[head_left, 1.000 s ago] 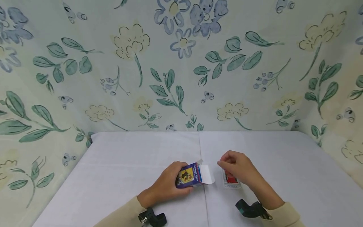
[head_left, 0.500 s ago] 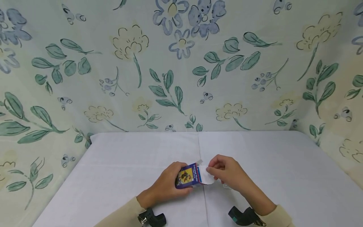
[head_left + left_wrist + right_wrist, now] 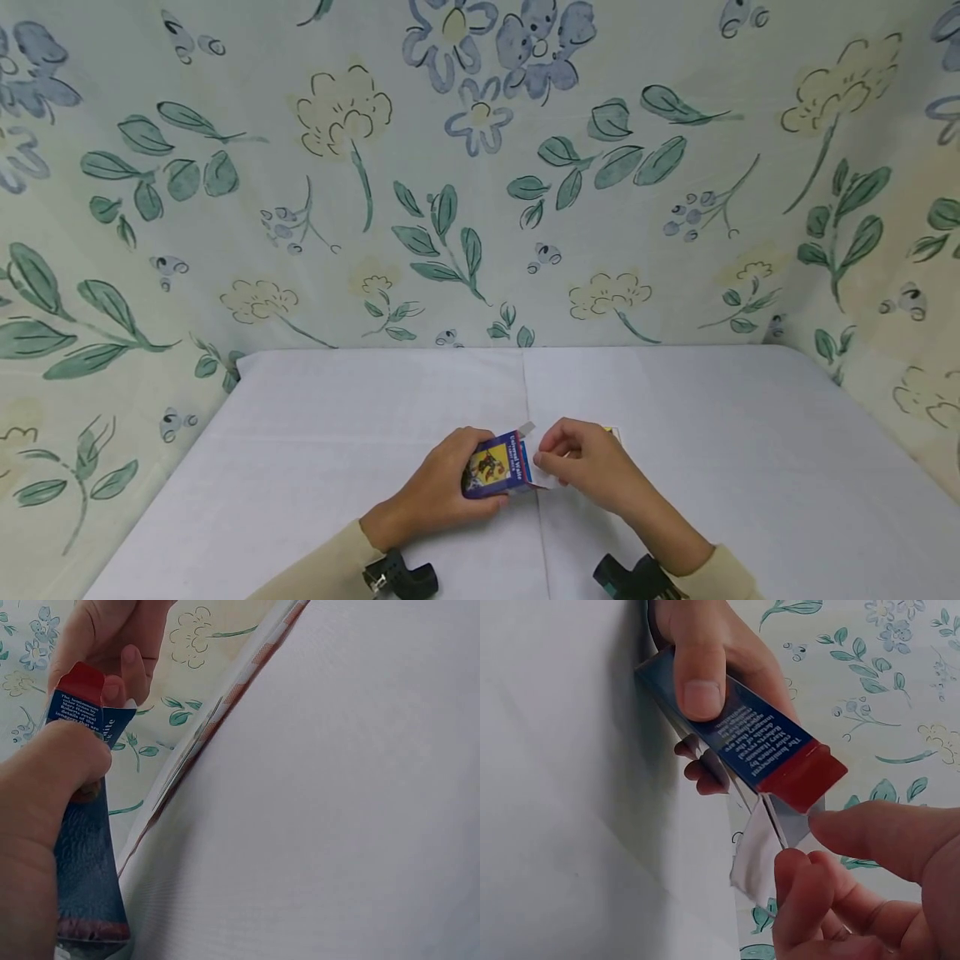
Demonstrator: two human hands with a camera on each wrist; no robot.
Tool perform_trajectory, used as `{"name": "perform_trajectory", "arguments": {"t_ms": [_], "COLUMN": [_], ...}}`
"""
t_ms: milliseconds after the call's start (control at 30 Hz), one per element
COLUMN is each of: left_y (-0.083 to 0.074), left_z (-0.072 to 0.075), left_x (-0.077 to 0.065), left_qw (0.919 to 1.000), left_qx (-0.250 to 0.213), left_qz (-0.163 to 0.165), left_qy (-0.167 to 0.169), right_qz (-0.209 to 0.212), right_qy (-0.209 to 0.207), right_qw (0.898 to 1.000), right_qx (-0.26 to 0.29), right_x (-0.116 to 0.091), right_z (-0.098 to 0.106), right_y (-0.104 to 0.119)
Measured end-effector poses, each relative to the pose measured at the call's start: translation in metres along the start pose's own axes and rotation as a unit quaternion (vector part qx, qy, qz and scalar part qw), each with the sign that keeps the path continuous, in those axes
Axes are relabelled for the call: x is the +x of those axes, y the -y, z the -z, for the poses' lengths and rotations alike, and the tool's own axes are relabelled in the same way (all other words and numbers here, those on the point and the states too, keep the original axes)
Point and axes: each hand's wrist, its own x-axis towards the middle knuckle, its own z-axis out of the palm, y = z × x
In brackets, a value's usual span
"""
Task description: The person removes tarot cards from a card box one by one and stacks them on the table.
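In the head view my left hand (image 3: 438, 483) grips a blue card box (image 3: 491, 467) with a yellow picture and the words "Universal Waite". The box lies tilted, its opened end toward the right. My right hand (image 3: 592, 462) is at that end, with thumb and curled index finger pinching the white lid flap (image 3: 756, 859) in the right wrist view. A red tuck flap (image 3: 810, 780) also stands out from the box end. Behind the right hand, a picture card (image 3: 613, 432) shows only a yellow-edged corner; the rest is hidden.
A white cloth (image 3: 337, 417) covers the table. Behind it hangs a floral curtain (image 3: 480, 208), which also runs along both sides. A black wrist camera (image 3: 405, 575) sits at the left cuff, another camera (image 3: 633, 577) at the right.
My right hand has moved left and slightly down, from above the card to the box's lid flap. The card's red lower part is now hidden. The left hand and box stay nearly still.
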Motion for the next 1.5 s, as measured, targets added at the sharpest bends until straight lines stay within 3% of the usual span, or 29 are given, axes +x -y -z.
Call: {"name": "perform_trajectory", "arguments": {"t_ms": [233, 533, 800, 1500], "left_y": [0.000, 0.002, 0.002, 0.000], "left_z": [0.001, 0.000, 0.000, 0.001], "left_x": [0.000, -0.001, -0.001, -0.001], "left_qw": [1.0000, 0.9998, 0.9998, 0.9999], "left_qx": [-0.006, -0.009, -0.007, 0.003], "left_qz": [0.004, -0.018, -0.012, -0.005], "left_qy": [0.002, 0.007, 0.011, 0.011], "right_qz": [0.011, 0.002, 0.006, -0.036], "right_qy": [0.009, -0.003, -0.013, 0.010], "right_qw": [1.000, 1.000, 1.000, 0.999], "right_qx": [-0.004, -0.003, -0.003, -0.012], "right_x": [-0.001, -0.002, -0.001, -0.001], "right_z": [-0.003, -0.014, -0.019, -0.013], "right_y": [-0.001, -0.005, -0.008, -0.006]}}
